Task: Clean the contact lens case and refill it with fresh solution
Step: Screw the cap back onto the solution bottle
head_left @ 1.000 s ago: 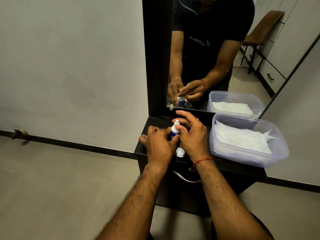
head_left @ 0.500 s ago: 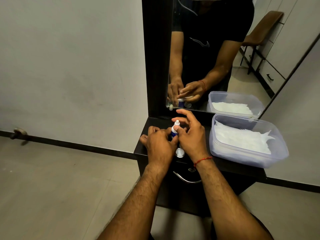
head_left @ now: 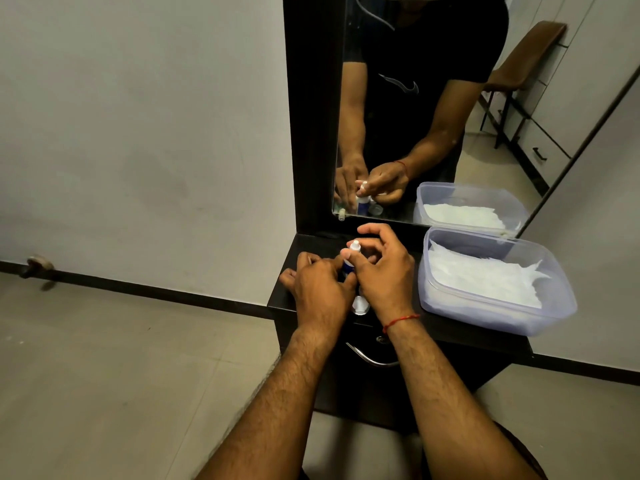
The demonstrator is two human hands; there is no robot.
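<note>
Two bare hands meet around a small solution bottle (head_left: 347, 267), which stands upright on a dark table (head_left: 450, 336) in front of a mirror (head_left: 433, 98). To the bottle's left, the left hand (head_left: 320, 289) lies knuckles up, holding the blue body with its fingers (head_left: 304, 259) curled in and the thumb pressed against the bottle's near side. The hand itself hides how far those fingers wrap round. To the bottle's right, the right hand (head_left: 384, 271) pinches the white cap (head_left: 355, 244) at the bottle's top between thumb and a fingertip, while the forefinger arches above and beyond the cap. A red thread (head_left: 401, 320) circles the right wrist. Just on the near side of the bottle, in the gap between the two wrists, a rounded white piece of the contact lens case (head_left: 360, 304) rests on the table. The hands cover the rest of it, and whether its lids are on cannot be told. Well to the right of the bottle sits a clear plastic tub (head_left: 498, 318) with white tissue paper (head_left: 485, 277) lying inside. Below the bottle, on the front of the table, a curved metal drawer handle (head_left: 372, 359) shows. Behind the bottle the mirror repeats the hands, bottle and tub, and shows a brown chair (head_left: 526, 57) farther back in the room.
</note>
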